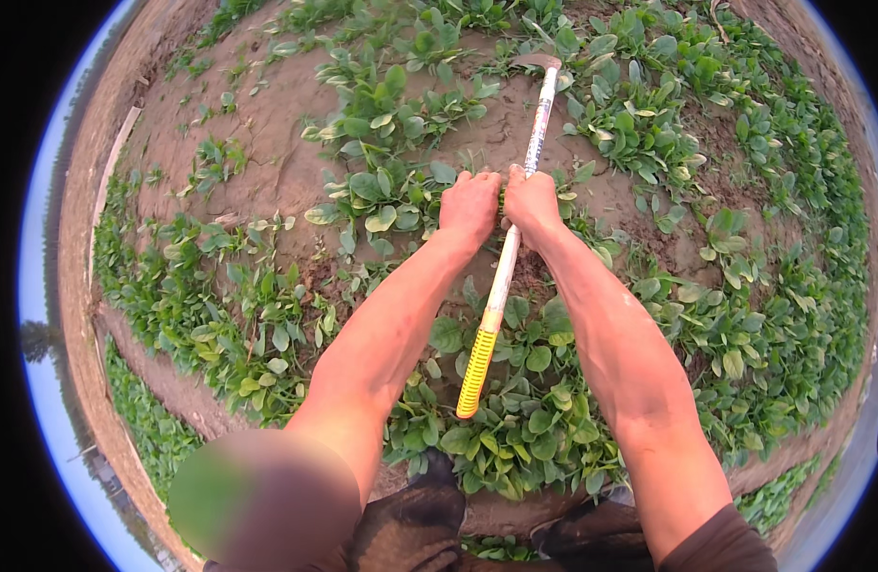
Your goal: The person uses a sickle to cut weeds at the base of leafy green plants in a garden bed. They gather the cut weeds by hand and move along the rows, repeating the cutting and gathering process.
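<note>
A long-handled hand sickle point(504, 268) with a white shaft and a ribbed yellow grip lies slanted across the middle of the view. Its curved, rusty blade point(533, 60) points left at the far end, close to the leaves. My right hand point(533, 200) is closed around the middle of the shaft. Just left of it, my left hand point(472, 204) is closed low over the plants; whether it holds anything is hidden. Leafy green plants, which look like spinach point(381, 186), grow beside my left hand, and more lie under the yellow grip.
Dense leafy plants point(789, 343) cover the right side. Bare, cracked soil point(274, 157) shows at the upper left among scattered plants. My feet and dark trousers point(410, 525) are at the bottom, by the bed's near edge. A blurred round patch covers the lower left.
</note>
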Available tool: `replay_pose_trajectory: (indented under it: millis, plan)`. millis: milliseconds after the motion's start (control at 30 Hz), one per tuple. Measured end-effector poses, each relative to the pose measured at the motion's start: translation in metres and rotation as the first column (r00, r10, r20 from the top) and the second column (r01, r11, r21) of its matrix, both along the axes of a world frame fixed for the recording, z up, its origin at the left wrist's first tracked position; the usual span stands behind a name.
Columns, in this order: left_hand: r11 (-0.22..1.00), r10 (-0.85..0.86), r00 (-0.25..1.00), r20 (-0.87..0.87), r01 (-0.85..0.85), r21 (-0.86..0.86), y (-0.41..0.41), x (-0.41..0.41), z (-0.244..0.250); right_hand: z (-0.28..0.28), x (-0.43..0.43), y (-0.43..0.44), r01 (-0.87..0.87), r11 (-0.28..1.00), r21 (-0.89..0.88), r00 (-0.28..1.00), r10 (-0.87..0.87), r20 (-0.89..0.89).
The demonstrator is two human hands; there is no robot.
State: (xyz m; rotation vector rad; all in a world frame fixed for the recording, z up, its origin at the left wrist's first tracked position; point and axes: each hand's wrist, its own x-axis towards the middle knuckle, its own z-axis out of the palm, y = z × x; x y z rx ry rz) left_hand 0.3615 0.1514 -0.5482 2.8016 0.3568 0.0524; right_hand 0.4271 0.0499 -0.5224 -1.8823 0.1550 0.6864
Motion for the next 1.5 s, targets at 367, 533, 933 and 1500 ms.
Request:
replay_pose_trajectory:
  millis: [367, 533, 933, 1500]
  plan:
    - [0.999, 0.038, 0.997, -0.061, -0.039, -0.014, 0.008, -0.010, 0.004, 0.032, -0.024, -0.050, 0.130, 0.955, 0.266, 0.962, -0.057, -0.265]
    - [0.999, 0.025, 0.998, -0.057, -0.026, -0.023, 0.000, -0.004, 0.007, 0.002, -0.022, -0.060, 0.083, 0.996, 0.014, 0.987, -0.085, 0.136]
    - [1.000, 0.018, 0.988, -0.155, -0.017, 0.004, 0.004, -0.004, 0.013, 0.014, 0.004, -0.026, 0.137, 0.956, 0.258, 0.962, -0.066, -0.266]
    - [0.998, -0.021, 0.996, -0.082, 0.015, -0.066, 0.013, -0.003, 0.001, 0.083, -0.047, -0.206, -0.041, 0.987, 0.155, 0.943, 0.089, -0.322]
